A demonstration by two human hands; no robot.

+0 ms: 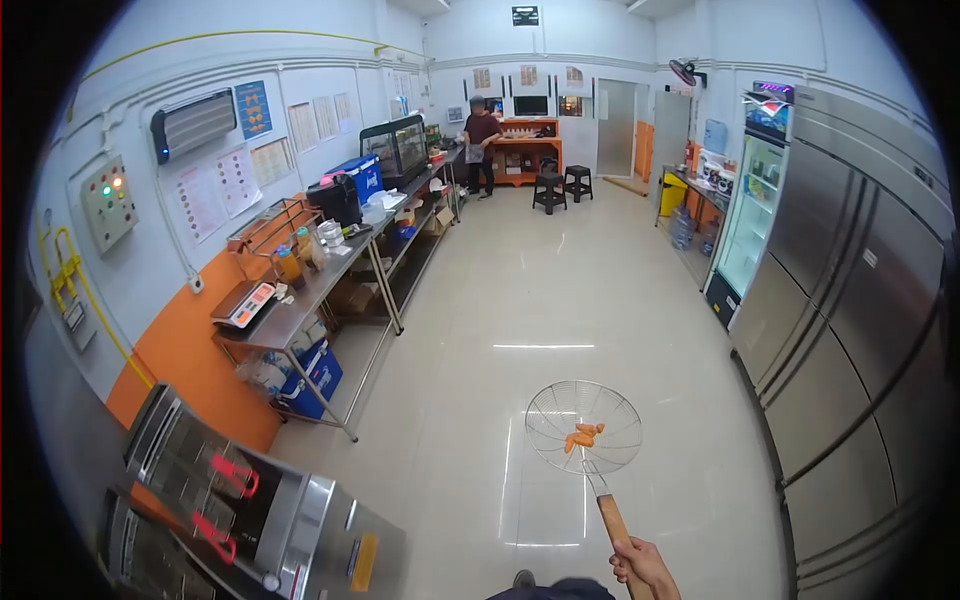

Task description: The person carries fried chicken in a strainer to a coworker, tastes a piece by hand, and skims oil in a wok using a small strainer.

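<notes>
1. A person's right-hand grip point(645, 568) clamps firmly around a wooden handle point(612, 520), holding out a wire skimmer point(622, 426) over the glossy floor point(460, 330).
2. Orange-brown food pieces point(580, 440) lie inside the skimmer's rim, toward its handle-side edge.

bright light streaks the glossy floor point(470, 300) with glare; lines bow near blackened corners.
</notes>
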